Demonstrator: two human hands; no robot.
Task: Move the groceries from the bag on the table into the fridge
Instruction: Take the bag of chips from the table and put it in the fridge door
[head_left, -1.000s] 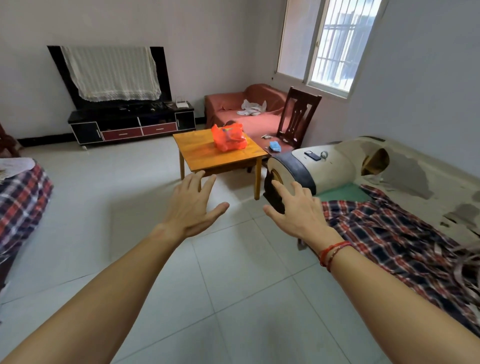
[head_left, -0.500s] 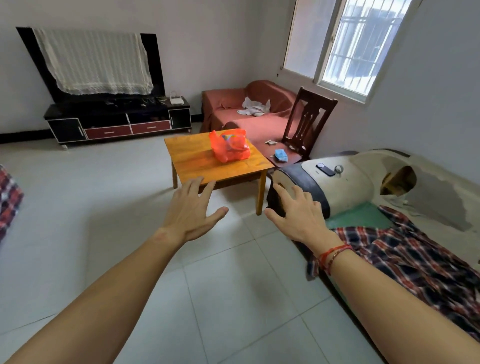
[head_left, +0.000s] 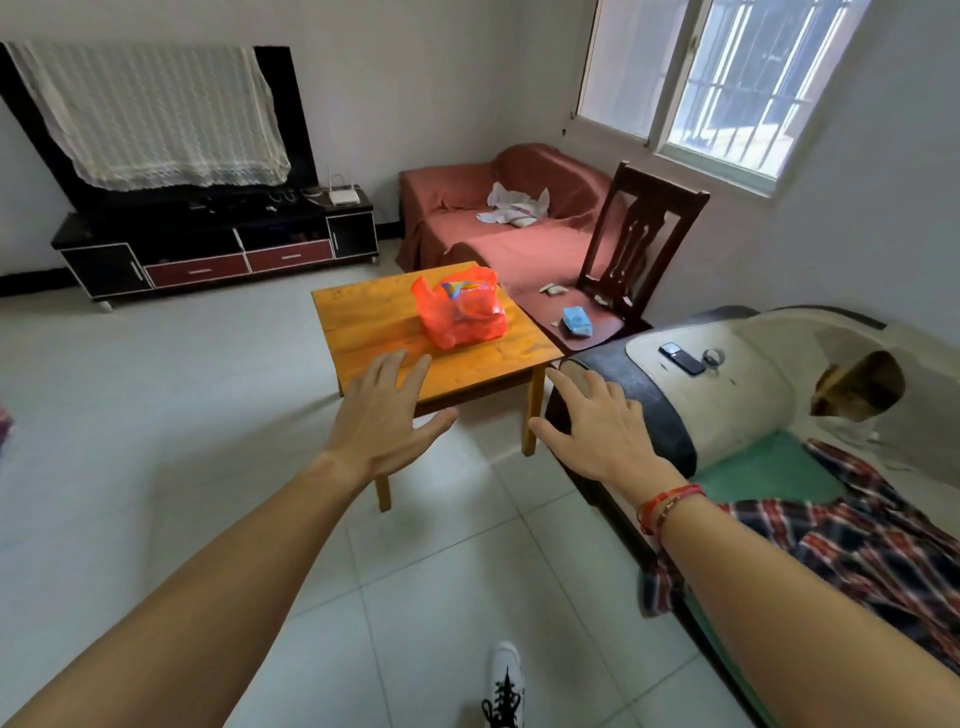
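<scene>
Hands stretch out ahead of us above the tiled floor; our left hand (head_left: 382, 426) has its fingers straight and spread, thumb out to the side, holding nothing; our right hand (head_left: 597, 431) is spread the same way, with a red cord bracelet (head_left: 667, 506) at its wrist. Beyond our fingertips stands the low wooden table (head_left: 374, 332); the orange plastic bag (head_left: 460, 312) sits on its far right part, bulging with packaged groceries, apart from both hands. A dark wooden chair (head_left: 639, 244) stands just beside the table, a blue packet (head_left: 577, 321) on its seat; a phone (head_left: 681, 358) lies on the pale sofa arm (head_left: 753, 384) near our right hand; a plaid shirt (head_left: 857, 545) is draped beside our right forearm.
</scene>
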